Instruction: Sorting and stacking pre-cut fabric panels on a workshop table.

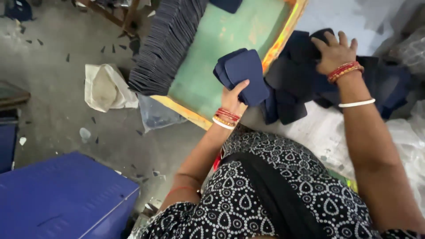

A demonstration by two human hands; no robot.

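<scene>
Left hand (pixel 233 99) has a closed grip on a navy stack (pixel 242 75) over the green surface (pixel 212 48), while the right hand (pixel 335 54) sits fingers-spread on the loose navy pile (pixel 292 88) just right of it.

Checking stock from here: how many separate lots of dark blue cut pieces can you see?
3: a small stack in the left hand, a fanned row on the green board, a loose heap under the right hand. More may be hidden.

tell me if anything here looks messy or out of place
Small dark offcuts lie scattered over the grey floor, and a crumpled white bag lies beside the green board. The left hand grips a neat stack of navy pieces; the right hand rests on a loose navy heap.
</scene>
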